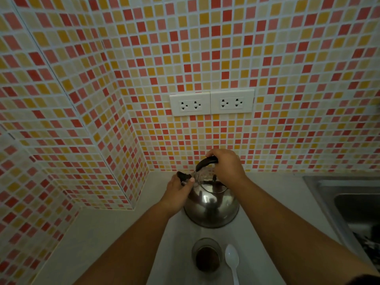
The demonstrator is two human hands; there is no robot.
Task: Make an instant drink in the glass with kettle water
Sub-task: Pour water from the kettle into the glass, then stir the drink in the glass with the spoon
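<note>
Right hand [225, 166] clenched on the black handle [206, 162] of the steel kettle [211, 208], left hand [178, 190] grasping the dark spout piece [183, 177] on the kettle's left side. Kettle upright on the pale table [115, 233], close to the tiled wall [185, 48] below two white sockets [211, 102]. Nearer the camera, glass [207, 256] with dark powder inside, white plastic spoon [232, 260] just beside on its right, steel sink [349, 204] at far right.

Dim, soft focus — wide-angle bending at edges
</note>
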